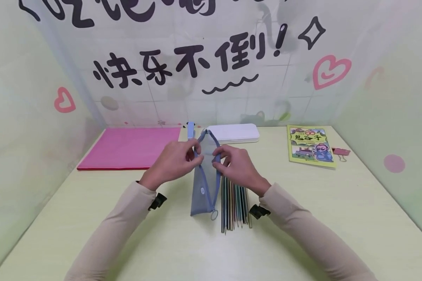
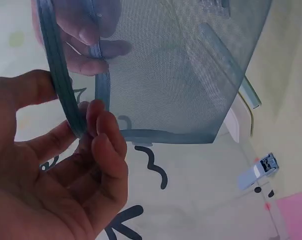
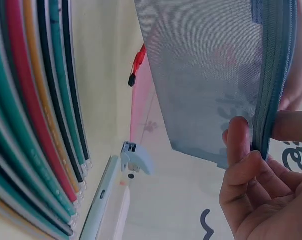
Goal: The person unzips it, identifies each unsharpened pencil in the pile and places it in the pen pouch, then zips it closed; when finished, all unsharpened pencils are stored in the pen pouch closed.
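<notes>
A blue mesh zip pouch (image 1: 199, 191) stands upright at the middle of the table, its zipper undone and the mouth spread apart. My left hand (image 1: 176, 158) pinches the left zipper edge between thumb and fingers, as the left wrist view also shows on the zipper band (image 2: 58, 65). On the opposite edge, my right hand (image 1: 240, 164) pinches the zipper tape (image 3: 270, 75). A ring pull (image 1: 214, 214) hangs at the pouch's near end. Colored pencils (image 1: 235, 207) lie side by side just right of the pouch, partly under my right hand.
A pink folder (image 1: 130, 148) lies at the back left. Behind the pouch are a small light-blue stapler-like item (image 1: 191, 130) and a white case (image 1: 233, 133). At the back right lies a yellow booklet (image 1: 311, 146), with a pink binder clip (image 1: 342, 151) beside it.
</notes>
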Demonstrator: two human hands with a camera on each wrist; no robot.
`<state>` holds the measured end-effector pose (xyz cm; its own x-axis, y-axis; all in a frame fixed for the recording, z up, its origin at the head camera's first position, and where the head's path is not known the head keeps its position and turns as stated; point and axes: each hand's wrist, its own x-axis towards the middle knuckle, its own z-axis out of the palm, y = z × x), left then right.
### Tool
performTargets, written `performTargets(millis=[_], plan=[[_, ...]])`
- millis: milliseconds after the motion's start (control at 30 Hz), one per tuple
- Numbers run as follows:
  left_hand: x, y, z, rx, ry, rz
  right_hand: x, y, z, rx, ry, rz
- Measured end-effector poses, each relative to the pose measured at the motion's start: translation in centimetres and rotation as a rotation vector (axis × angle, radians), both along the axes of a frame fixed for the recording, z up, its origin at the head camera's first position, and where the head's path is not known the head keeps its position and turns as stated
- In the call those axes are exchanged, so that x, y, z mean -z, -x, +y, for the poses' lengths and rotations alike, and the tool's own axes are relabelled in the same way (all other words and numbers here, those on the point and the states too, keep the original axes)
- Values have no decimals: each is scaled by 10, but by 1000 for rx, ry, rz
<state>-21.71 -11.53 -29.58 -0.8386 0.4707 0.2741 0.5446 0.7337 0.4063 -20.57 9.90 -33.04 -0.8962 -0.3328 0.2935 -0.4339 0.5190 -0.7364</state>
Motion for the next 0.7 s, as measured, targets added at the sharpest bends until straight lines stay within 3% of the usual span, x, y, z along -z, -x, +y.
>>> performTargets(millis=[200,367,533,700], plan=[[-6,-11,-11,-59,27,7,4,2,15,22,-15,-8],[-13,-13,-20,-61,65,35,9,3,28,9,-9,-19],[-21,-16,-25,-28,74,66,15,3,34,-26,-49,-41],[-19,-20,-18,42,97,44,14,2,28,-154,-94,-95]])
